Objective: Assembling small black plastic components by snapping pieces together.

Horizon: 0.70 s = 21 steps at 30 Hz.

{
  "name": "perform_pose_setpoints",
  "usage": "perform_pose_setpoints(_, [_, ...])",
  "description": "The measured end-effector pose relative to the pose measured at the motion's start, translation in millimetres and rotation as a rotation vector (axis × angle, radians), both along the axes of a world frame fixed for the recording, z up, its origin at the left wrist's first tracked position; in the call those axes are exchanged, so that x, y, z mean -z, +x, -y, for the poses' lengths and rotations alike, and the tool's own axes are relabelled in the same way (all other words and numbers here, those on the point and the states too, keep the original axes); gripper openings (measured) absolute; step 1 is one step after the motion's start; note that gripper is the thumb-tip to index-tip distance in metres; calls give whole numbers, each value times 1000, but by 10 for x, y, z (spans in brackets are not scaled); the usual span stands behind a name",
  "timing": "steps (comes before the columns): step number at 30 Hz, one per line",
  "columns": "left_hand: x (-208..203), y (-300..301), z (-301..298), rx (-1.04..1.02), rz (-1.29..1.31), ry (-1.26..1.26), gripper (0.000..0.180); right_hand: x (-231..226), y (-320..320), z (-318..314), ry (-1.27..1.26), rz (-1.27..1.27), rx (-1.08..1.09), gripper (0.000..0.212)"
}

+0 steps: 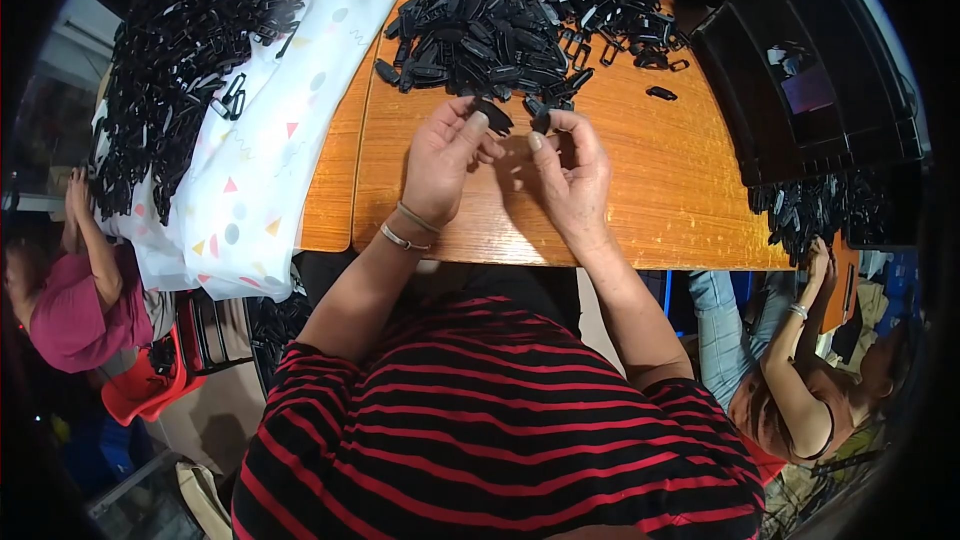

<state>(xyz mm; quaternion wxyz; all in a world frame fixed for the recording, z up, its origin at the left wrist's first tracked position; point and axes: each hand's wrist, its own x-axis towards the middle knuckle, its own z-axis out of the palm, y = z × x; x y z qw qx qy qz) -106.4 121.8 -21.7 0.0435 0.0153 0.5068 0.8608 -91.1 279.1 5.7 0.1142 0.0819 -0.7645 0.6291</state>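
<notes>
Above the wooden table, my left hand pinches a black plastic buckle piece between thumb and forefinger. That piece is flat and rounded, with small prongs toward its right end. A short gap to the right, my right hand grips a smaller black plastic piece between thumb and bent forefinger, partly covered by the fingers. The two pieces are apart. Just beyond my fingertips spreads a large heap of black plastic buckle parts.
Black frame-shaped parts are piled on a white patterned sheet at left. One loose piece lies on the wooden table. A big black bin stands at right. Co-workers handle parts at left and right.
</notes>
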Motion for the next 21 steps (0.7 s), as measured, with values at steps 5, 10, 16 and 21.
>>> perform_pose_setpoints(5, [-26,6,9,38,-88,-7,23,-50,-40,0,232,-92,-2,20])
perform_pose_setpoints(10, [-41,24,19,67,-151,-118,27,-65,-58,0,328,-228,-39,23])
perform_pose_setpoints(16, [-32,91,2,45,-115,-128,27,-56,8,-18,341,-190,-48,21])
perform_pose_setpoints(21, [96,237,-22,34,-104,-150,26,153,70,49,394,-305,9,24])
